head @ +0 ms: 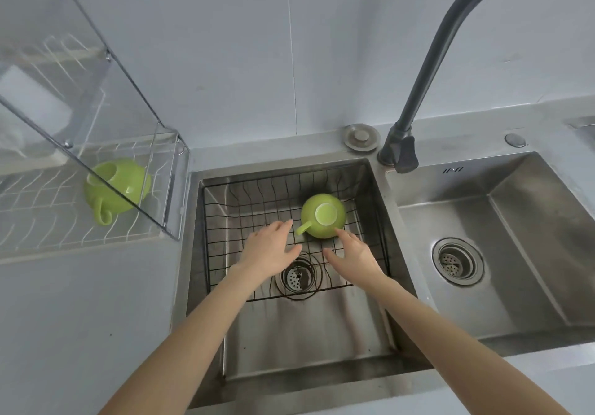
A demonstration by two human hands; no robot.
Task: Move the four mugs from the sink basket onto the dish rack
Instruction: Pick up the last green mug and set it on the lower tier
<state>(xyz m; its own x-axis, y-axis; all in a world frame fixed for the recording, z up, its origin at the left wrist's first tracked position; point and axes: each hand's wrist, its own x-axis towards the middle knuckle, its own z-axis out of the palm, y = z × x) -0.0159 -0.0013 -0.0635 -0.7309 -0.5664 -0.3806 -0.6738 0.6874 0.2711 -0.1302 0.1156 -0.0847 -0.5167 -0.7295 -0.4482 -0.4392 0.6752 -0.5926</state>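
One green mug (323, 215) lies upside down in the black wire sink basket (244, 195), its handle pointing left toward me. My left hand (269, 248) hovers just left of the handle, fingers spread and holding nothing. My right hand (353, 251) is open just below and right of the mug, fingertips close to its side. Green mugs (116, 189) rest upside down on the white wire dish rack (42, 221) at the left, partly behind its clear lid; how many there are I cannot tell.
The rack's clear lid (96, 99) stands raised over the rack. A dark curved faucet (428, 70) arches above the sinks. A second steel basin (515, 253) with a drain lies to the right. A round stopper (361, 137) sits on the back ledge.
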